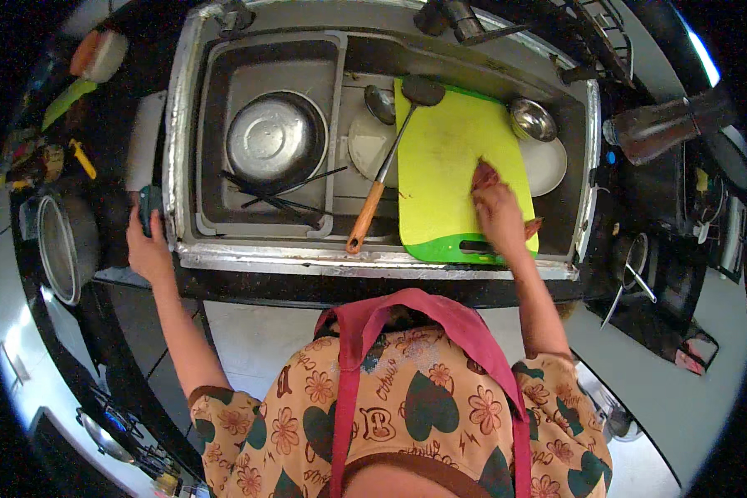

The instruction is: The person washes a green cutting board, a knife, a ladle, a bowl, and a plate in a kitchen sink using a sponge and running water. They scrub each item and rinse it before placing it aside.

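My left hand (149,247), at the counter left of the sink, closes on the dark handle (148,207) of a cleaver-like knife; its broad pale blade (148,133) points away from me. On the green cutting board (444,166), my right hand (502,217) presses a crumpled reddish-brown piece (485,174), perhaps a cloth. A bit of the same colour pokes out by the wrist. The board lies over the sink's right side. Against its left edge leans a turner (382,170) with a wooden handle and dark head.
In the sink's left basin (266,58) sits an upturned metal pot (275,137) with dark sticks beside it. A ladle (380,104), a white plate (548,162) and a steel bowl (534,120) lie around the board. A large pot (65,249) stands left; a clear jug (664,133) lies right.
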`<action>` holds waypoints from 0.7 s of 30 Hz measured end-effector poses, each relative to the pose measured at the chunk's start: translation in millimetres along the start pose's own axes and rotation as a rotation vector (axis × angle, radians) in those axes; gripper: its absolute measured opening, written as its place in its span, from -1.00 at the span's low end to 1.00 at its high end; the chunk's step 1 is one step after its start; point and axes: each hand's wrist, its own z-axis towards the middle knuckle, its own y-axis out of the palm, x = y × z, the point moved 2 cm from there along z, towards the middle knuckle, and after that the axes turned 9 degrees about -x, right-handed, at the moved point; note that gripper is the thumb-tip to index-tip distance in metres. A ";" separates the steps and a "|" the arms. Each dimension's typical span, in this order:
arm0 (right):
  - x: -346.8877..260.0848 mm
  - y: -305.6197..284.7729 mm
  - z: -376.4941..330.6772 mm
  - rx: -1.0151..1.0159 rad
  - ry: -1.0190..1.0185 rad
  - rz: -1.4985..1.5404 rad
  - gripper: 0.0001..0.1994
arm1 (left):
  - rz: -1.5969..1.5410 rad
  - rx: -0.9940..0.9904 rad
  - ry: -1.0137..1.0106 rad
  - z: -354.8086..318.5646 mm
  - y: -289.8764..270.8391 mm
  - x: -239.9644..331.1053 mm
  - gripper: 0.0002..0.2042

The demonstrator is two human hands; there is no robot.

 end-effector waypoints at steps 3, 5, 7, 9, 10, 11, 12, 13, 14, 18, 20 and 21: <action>-74.8 -3.6 -27.9 -0.121 -0.044 0.146 -0.70 | -0.041 -0.064 0.010 31.6 14.0 12.9 -0.60; -106.6 10.2 -12.1 -0.147 -0.159 0.150 -0.66 | 0.032 -0.089 -0.003 44.1 22.4 15.9 -0.61; -107.9 28.9 21.8 -0.050 -0.233 0.058 -0.68 | 0.138 -0.086 0.007 58.9 28.9 12.2 -0.60; -84.1 46.6 65.2 0.019 -0.235 -0.103 -0.68 | 0.221 -0.024 0.103 69.2 33.2 6.8 -0.59; -64.6 58.1 89.6 0.052 -0.221 -0.180 -0.67 | 0.260 0.009 0.154 71.9 34.0 8.0 -0.59; -35.3 69.6 115.3 0.047 -0.171 -0.208 -0.67 | 0.233 -0.004 0.173 73.1 31.6 10.3 -0.58; -5.4 75.3 137.3 0.044 -0.126 -0.232 -0.66 | 0.209 -0.013 0.189 72.9 27.8 10.6 -0.57; 16.9 69.0 150.3 0.086 -0.082 -0.231 -0.67 | 0.181 -0.023 0.205 74.2 24.3 11.0 -0.56; 38.5 59.2 155.0 0.124 -0.032 -0.233 -0.67 | 0.160 0.024 0.213 74.5 18.0 13.9 -0.56; 121.2 22.5 111.1 0.120 0.181 -0.279 -0.64 | 0.015 0.053 0.178 44.0 -19.6 58.5 -0.54; 118.6 2.6 66.5 0.188 0.050 -0.305 -0.65 | -0.062 0.057 0.219 19.4 -30.7 73.7 -0.59; 102.4 -8.8 42.2 0.062 0.025 -0.285 -0.66 | -0.146 0.034 0.271 3.8 -32.2 87.0 -0.61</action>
